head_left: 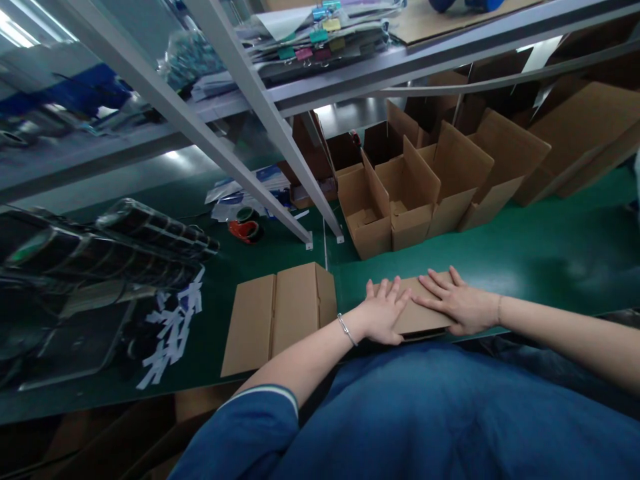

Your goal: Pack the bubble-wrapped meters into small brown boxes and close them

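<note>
A brown cardboard box [419, 308] lies at the front edge of the green table, close to my body. Flat on its top, toward the left end, rests my left hand [384, 311], fingers spread. My right hand [461, 304] presses on the right part of the same top, its fingers also stretched out. Neither hand is wrapped round anything. A dark gap shows along the box's near side. Left of my left hand stand two closed cardboard boxes [295, 308], side by side and touching.
Several open cardboard boxes [407, 193] line the back of the green table [560, 247]. Metal shelf posts [280, 127] rise behind the closed boxes. At left are a tape roll [246, 230], white strips [173, 333] and dark wrapped rolls [110, 250]. Clipped papers [315, 37] lie on the shelf above.
</note>
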Demonstrator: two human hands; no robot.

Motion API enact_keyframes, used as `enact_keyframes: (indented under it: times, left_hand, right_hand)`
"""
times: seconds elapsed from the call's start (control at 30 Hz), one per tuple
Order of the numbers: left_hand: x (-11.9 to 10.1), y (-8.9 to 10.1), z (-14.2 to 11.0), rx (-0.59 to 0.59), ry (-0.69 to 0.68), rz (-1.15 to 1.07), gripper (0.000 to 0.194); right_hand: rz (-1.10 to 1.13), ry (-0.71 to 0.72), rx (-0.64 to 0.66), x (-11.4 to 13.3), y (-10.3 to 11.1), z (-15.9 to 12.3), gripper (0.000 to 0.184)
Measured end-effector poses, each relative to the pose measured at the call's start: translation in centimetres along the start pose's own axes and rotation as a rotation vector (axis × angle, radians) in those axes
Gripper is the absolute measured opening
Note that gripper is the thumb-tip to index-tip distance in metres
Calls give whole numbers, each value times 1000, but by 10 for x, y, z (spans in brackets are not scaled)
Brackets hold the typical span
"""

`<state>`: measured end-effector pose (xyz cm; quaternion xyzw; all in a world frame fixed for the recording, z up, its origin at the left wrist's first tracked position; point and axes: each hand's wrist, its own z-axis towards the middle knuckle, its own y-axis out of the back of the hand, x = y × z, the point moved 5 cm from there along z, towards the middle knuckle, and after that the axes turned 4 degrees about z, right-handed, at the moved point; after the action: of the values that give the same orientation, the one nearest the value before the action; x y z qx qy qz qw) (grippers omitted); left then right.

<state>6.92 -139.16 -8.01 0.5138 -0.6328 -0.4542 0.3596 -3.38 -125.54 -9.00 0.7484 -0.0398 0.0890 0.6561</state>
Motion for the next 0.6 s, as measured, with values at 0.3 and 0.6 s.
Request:
enact_keyframes:
  times: [0.3, 0.6]
  left_hand:
    - [-17, -8, -16, -210, 98, 76, 78]
    - [-7, -3, -12, -212, 82, 8, 79]
  right_hand:
    - [-26, -178, -164, 23, -28, -14, 72]
    - [29, -204, -188, 12, -38, -7, 73]
